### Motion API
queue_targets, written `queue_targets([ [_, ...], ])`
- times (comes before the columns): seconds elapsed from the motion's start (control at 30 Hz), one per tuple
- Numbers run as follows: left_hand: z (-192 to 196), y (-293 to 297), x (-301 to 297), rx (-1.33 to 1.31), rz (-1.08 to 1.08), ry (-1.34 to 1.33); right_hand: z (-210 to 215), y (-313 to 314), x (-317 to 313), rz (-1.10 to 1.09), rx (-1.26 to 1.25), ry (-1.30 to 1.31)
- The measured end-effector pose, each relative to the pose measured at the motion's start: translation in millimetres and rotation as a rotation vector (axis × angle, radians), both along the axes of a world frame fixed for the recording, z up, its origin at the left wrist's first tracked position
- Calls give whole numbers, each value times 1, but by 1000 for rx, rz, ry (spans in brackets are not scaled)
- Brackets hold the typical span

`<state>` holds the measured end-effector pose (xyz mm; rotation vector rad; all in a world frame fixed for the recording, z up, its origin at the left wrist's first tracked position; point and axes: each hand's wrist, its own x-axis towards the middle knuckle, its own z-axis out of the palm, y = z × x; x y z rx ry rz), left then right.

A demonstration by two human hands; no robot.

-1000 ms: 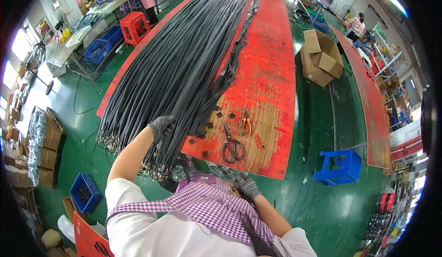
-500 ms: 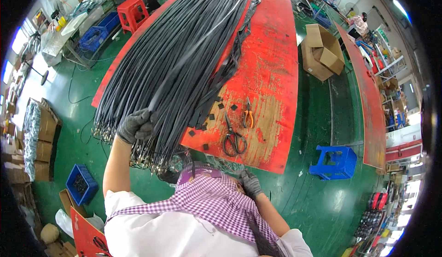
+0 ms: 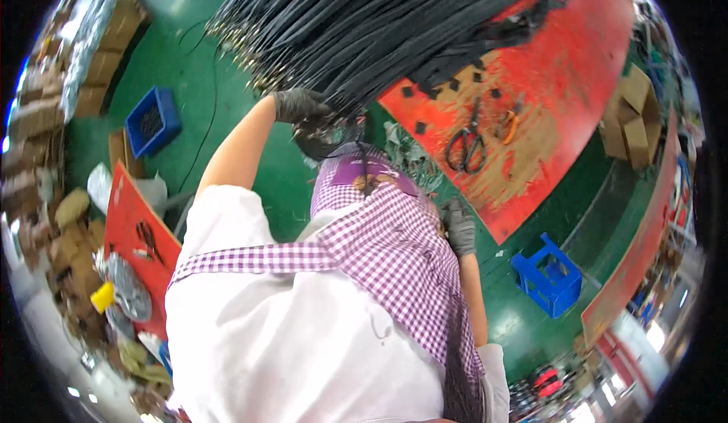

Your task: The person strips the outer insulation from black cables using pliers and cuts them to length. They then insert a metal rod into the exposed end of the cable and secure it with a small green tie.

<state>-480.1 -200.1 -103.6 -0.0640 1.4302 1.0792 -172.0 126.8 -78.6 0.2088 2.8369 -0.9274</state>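
Note:
A wide bundle of long black cables (image 3: 379, 36), with brass-coloured metal ends, lies along the red table. My left hand (image 3: 301, 106), in a grey glove, is at the near edge of this bundle beside the metal ends. Its fingers are closed around a black cable, partly blurred. Close by my apron and the table's near corner is my right hand (image 3: 459, 228), also gloved in grey. Its fingers are curled, and whatever they hold is hidden. Black-handled scissors (image 3: 465, 150) and orange-handled pliers (image 3: 509, 126) rest on the table among small black square pieces (image 3: 421, 127).
The worn red tabletop (image 3: 546, 112) ends at a corner near my right hand. A blue stool (image 3: 552, 277) and an open cardboard box (image 3: 633, 120) stand to the right. On the left are a blue crate (image 3: 152, 121) of small dark parts and a red board (image 3: 140, 233) bearing tools.
My view has turned, so the table now sits higher and tilted. My left hand has come nearer my body, from over the cables to beside their metal ends. My right hand stays near the apron.

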Motion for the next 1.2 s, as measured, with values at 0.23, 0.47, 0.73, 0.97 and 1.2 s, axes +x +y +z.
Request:
queue_targets([
  [0.23, -38, -58, 11, 234, -781, 1215, -1, -3, -8, -93, -99, -151],
  [0.47, -44, -42, 17, -39, -290, 700, -10, -3, 1, -61, 9, -171],
  [0.73, -31, -8, 45, -507, -546, 1111, -18, -7, 19, 81, 163, -176],
  [0.97, 22, 52, 36, -848, -958, 1037, 11, -9, 10, -96, 5, 168],
  [1.2, 147, 190, 94, 540, -47, 75, 58, -19, -60, 89, -59, 356],
])
